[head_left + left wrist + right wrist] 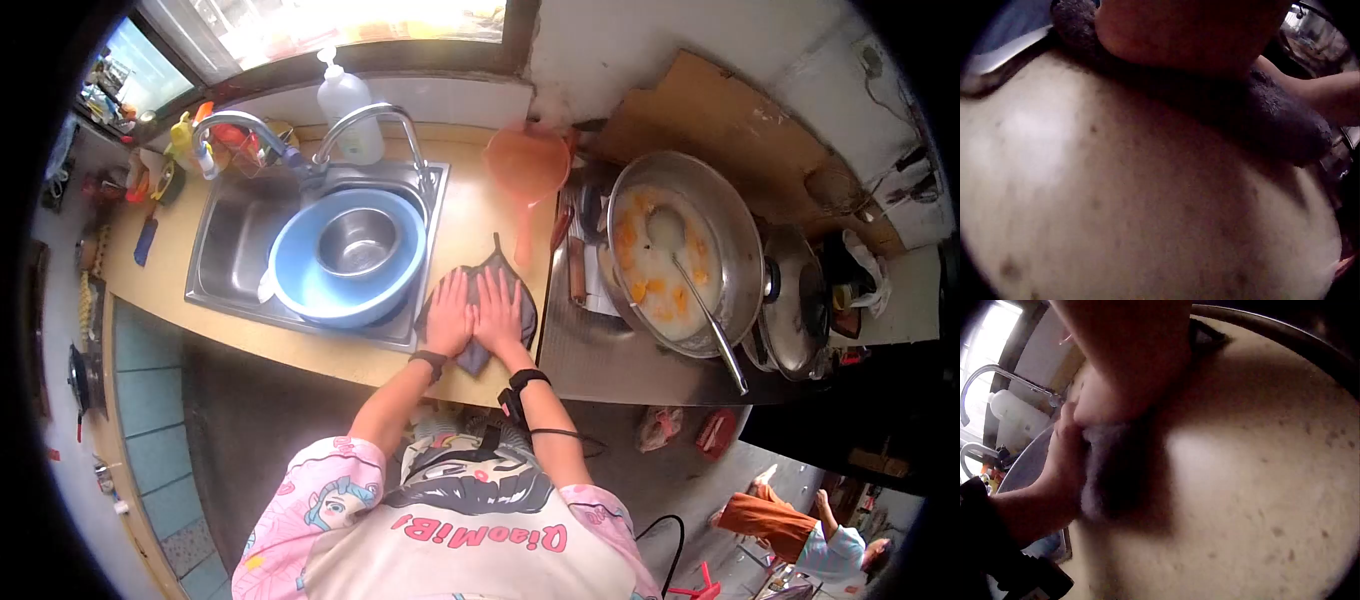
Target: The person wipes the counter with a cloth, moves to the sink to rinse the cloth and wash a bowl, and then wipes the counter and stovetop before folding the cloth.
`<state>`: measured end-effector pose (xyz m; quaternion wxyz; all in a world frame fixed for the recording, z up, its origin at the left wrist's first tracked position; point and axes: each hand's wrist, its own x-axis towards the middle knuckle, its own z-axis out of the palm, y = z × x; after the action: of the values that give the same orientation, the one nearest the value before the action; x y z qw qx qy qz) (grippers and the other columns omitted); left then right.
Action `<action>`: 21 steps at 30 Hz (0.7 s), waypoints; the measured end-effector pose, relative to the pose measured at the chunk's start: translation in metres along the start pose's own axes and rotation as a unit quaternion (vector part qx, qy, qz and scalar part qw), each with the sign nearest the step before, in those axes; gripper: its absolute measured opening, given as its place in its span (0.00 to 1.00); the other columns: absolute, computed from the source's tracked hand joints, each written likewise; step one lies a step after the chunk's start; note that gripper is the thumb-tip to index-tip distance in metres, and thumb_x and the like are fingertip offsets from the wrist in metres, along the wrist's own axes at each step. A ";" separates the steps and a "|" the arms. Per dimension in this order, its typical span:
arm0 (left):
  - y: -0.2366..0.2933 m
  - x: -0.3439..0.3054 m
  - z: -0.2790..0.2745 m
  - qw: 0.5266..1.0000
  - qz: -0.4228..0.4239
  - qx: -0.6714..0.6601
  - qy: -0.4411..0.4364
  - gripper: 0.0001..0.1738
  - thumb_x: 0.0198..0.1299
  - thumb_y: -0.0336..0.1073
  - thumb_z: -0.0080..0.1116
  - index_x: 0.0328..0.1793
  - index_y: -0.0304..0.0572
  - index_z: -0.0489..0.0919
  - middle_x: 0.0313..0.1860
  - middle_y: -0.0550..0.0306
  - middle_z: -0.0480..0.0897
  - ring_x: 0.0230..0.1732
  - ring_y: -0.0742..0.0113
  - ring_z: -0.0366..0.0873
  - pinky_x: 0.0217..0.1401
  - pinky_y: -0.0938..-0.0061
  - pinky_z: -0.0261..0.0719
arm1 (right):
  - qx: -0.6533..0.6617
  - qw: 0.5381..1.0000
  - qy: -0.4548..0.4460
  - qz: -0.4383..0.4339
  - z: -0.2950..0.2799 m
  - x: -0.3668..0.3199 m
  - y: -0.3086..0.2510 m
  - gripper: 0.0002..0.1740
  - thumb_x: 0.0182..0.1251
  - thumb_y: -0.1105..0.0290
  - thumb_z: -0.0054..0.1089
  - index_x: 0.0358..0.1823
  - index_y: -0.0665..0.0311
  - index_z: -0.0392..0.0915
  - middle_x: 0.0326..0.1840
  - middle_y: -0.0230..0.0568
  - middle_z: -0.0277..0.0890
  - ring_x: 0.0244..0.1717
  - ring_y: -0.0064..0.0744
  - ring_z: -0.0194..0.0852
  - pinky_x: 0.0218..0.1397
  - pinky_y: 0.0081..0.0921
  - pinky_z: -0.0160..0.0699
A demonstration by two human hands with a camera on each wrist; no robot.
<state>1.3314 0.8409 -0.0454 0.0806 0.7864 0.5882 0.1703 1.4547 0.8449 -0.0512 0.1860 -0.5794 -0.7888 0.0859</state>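
Note:
A dark grey cloth (474, 358) lies on the wooden counter (340, 357) between the sink and the stove. Both hands rest flat on it, side by side, fingers pointing away from the body. The left hand (450, 314) covers its left part, and the right hand (496, 308) its right part, thumbs close together. In the left wrist view the cloth (1272, 119) shows as a thick fold under the left hand (1185, 31). The right wrist view has the cloth's bunched edge (1100, 469) beneath the right hand (1129, 369), with the left hand (1066, 450) beside it.
Left of the cloth, a blue basin (300, 300) holding a metal bowl (358, 243) sits in the sink (222, 250). An orange ladle (527, 165) lies behind. To the right stand a large wok (735, 240) with a metal ladle and a lidded pan (795, 300). A person (790, 530) is at lower right.

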 end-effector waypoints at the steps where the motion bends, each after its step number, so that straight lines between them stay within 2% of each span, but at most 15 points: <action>1: -0.003 0.009 0.001 1.000 -0.004 -0.002 0.003 0.33 0.56 0.38 0.39 0.68 0.31 0.53 0.69 0.44 0.55 0.71 0.50 0.48 0.71 0.59 0.44 | 0.000 1.000 -0.004 0.000 0.000 0.009 0.003 0.32 0.58 0.58 0.43 0.65 0.62 0.57 0.71 0.41 0.46 0.73 0.43 0.35 0.72 0.51 0.27; 7: -0.013 0.047 0.005 0.999 -0.028 -0.017 0.030 0.31 0.56 0.36 0.36 0.67 0.31 0.54 0.69 0.43 0.55 0.71 0.52 0.48 0.72 0.60 0.43 | -0.006 1.000 0.000 -0.020 0.004 0.055 0.019 0.33 0.57 0.57 0.45 0.64 0.61 0.57 0.71 0.40 0.47 0.72 0.42 0.36 0.72 0.50 0.28; 17: -0.019 0.074 0.009 0.997 -0.050 -0.020 0.049 0.30 0.57 0.35 0.36 0.67 0.33 0.56 0.69 0.47 0.56 0.71 0.53 0.49 0.72 0.61 0.42 | 0.026 0.999 0.031 -0.007 0.019 0.081 0.030 0.32 0.56 0.58 0.46 0.64 0.60 0.60 0.70 0.39 0.50 0.72 0.42 0.39 0.72 0.50 0.27; 19: -0.018 0.076 0.009 0.997 -0.061 -0.010 0.035 0.30 0.57 0.35 0.35 0.67 0.33 0.56 0.69 0.47 0.56 0.71 0.54 0.49 0.72 0.61 0.43 | 0.081 0.996 0.024 0.004 0.020 0.082 0.032 0.32 0.55 0.58 0.46 0.63 0.61 0.59 0.69 0.40 0.51 0.72 0.42 0.39 0.72 0.50 0.27; 21: -0.018 0.076 0.013 0.997 -0.055 -0.013 0.059 0.31 0.55 0.36 0.39 0.66 0.31 0.58 0.67 0.46 0.59 0.69 0.53 0.52 0.72 0.60 0.45 | 0.059 0.998 0.026 -0.002 0.017 0.082 0.032 0.32 0.55 0.58 0.46 0.63 0.61 0.60 0.69 0.40 0.51 0.71 0.42 0.39 0.72 0.50 0.27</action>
<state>1.3388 0.9193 -0.0499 0.0650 0.7402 0.6323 0.2193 1.4554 0.9335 -0.0620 0.2408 -0.5677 -0.7785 0.1169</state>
